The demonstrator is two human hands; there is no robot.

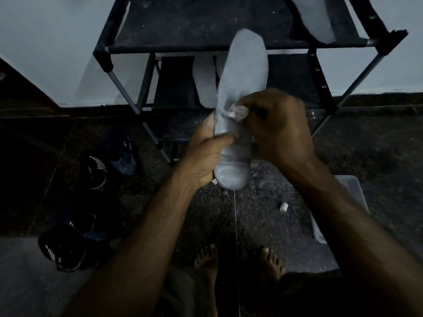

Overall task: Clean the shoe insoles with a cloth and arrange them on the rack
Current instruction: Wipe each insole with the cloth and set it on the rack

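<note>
A pale grey insole point(245, 72) stands upright in the middle of the view, toe pointing up. My left hand point(206, 154) grips its lower half, thumb across the front. My right hand point(277, 126) pinches a small crumpled white cloth point(238, 112) against the insole's middle. Behind stands a dark shoe rack point(206, 45). One insole point(318, 21) lies on its top shelf at the right. Another insole point(204, 83) lies on the lower shelf, partly hidden by the held one.
Two dark shoes point(96, 170) point(64, 248) with white stripes lie on the floor at the left. A pale plastic box point(352, 191) sits at the right behind my forearm. A small white roll point(283, 207) lies on the speckled floor. My bare feet are below.
</note>
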